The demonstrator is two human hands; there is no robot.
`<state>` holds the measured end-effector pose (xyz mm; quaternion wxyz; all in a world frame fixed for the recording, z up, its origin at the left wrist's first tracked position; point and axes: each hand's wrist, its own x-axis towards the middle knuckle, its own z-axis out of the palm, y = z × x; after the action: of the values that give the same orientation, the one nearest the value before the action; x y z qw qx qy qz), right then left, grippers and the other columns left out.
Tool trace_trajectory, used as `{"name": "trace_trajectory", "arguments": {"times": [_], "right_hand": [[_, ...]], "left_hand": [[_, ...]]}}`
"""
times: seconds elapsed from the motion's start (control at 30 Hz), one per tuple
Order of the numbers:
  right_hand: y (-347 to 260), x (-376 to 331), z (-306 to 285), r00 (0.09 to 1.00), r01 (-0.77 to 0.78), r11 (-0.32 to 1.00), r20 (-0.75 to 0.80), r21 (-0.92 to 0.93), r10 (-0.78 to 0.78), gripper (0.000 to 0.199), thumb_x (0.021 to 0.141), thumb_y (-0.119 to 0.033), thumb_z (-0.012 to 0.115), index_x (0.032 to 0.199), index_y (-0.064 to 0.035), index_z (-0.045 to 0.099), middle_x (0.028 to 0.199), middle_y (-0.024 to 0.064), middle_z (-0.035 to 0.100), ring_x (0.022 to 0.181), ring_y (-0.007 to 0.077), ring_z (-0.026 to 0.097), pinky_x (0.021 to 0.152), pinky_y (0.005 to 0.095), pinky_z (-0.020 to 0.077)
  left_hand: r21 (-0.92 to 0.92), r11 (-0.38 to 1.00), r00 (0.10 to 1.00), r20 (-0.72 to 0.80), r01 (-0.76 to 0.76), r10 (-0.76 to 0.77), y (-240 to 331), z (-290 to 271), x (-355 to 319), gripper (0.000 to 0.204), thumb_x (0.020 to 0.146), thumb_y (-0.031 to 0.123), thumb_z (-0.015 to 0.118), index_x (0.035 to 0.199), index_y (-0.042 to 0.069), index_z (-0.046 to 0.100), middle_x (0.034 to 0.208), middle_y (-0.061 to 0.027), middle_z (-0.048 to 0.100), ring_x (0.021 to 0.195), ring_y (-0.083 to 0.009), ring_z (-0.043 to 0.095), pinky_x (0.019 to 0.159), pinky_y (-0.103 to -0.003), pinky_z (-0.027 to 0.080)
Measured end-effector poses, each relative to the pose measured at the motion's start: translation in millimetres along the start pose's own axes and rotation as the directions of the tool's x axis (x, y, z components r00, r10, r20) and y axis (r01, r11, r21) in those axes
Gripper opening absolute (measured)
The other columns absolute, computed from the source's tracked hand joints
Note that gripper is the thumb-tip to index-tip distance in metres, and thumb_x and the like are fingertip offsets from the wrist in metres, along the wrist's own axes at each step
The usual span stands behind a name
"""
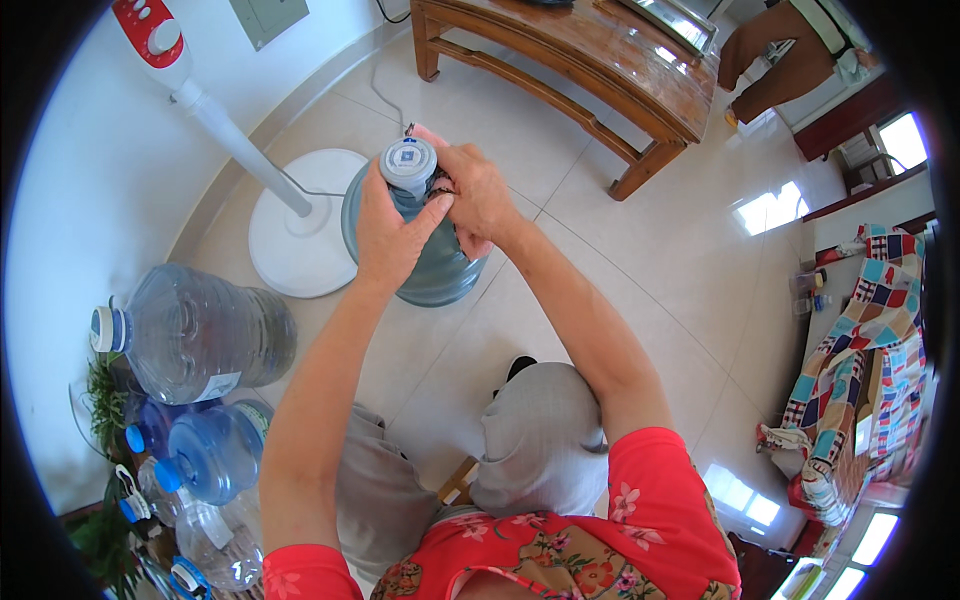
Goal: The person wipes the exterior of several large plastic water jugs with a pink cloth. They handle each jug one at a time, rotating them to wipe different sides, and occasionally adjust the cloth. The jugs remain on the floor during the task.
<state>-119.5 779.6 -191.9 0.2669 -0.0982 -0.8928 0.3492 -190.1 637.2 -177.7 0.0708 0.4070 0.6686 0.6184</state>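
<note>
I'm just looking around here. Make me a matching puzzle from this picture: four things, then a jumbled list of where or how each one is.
1. Large translucent blue-green plastic bottle
2. Crumpled pink cloth
3. Round white stand base
4. Brown wooden table

A. Has a white pole rising from it
B. Glossy-topped, at the picture's upper edge
C. Capped, left hand at its neck
D. Under the right hand

Pairs: 1-C, 2-D, 3-A, 4-B

Bright daylit interior, one fisheye view: window panes (903,143) at right burnt to white, hard glare patches on the glossy tiled floor (625,265), sheen on the wooden table (575,50), faint highlights along the blue-green bottle (440,275), centre crisp, far right softer, straight edges bowed, rim lost in black vignette.
</note>
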Motion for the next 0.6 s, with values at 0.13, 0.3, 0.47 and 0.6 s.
{"name": "trace_trajectory", "arguments": {"times": [0.13, 0.3, 0.47, 0.6], "right_hand": [[-9.5, -13.0, 3.1, 0.993, 0.086, 0.994, -0.076, -0.065, -0.091, 0.042, 0.072, -0.006, 0.068, 0.113, -0.0098, 0.06, 0.1, 0.0066, 0.067, 0.092, 0.0323, 0.059, 0.078, 0.0436, 0.0509], [-37.5, -40.4, -18.2, 0.998, -0.063, 0.99, -0.034, -0.127, 0.059, 0.038, 0.071, -0.006, 0.068, 0.108, -0.0082, 0.058, 0.097, 0.0086, 0.067, 0.093, 0.0335, 0.06, 0.079, 0.0443, 0.0508], [-55.8, -79.2, -32.0, 0.964, -0.137, 0.961, 0.255, 0.238, 0.074, 0.029, 0.073, -0.009, 0.069, 0.101, -0.0105, 0.063, 0.097, 0.0096, 0.067, 0.091, 0.0341, 0.063, 0.077, 0.0439, 0.0512], [-75.0, -100.8, -12.2, 0.865, 0.011, 0.933, 0.464, 0.36, -0.19, 0.019, 0.075, -0.007, 0.067, 0.093, -0.013, 0.069, 0.098, 0.0099, 0.068, 0.092, 0.0324, 0.064, 0.077, 0.0412, 0.0517]], "left_hand": [[-0.021, 0.999, 0.993, -0.107, 0.044, -0.046, -4.2, 5.6, -7.4, 0.063, 0.078, 0.03, 0.082, 0.123, 0.001, 0.047, 0.117, -0.0128, 0.056, 0.109, -0.0247, 0.056, 0.095, -0.037, 0.044], [-0.173, 0.95, 0.96, 0.154, 0.259, -0.233, 14.4, -4.8, -8.2, 0.06, 0.078, 0.025, 0.083, 0.121, 0.002, 0.048, 0.108, -0.0081, 0.061, 0.101, -0.019, 0.06, 0.088, -0.032, 0.049], [-0.123, 0.932, 0.875, 0.404, 0.34, -0.266, 26.6, -29.5, -7.3, 0.055, 0.079, 0.013, 0.082, 0.123, 0.004, 0.05, 0.11, -0.004, 0.061, 0.102, -0.0117, 0.057, 0.089, -0.029, 0.049], [-0.027, 0.952, 0.852, 0.453, 0.306, -0.261, 33.7, -36.9, -6.8, 0.058, 0.073, 0.014, 0.086, 0.121, 0.004, 0.055, 0.111, -0.004, 0.064, 0.104, -0.0139, 0.058, 0.092, -0.03, 0.047]]}}
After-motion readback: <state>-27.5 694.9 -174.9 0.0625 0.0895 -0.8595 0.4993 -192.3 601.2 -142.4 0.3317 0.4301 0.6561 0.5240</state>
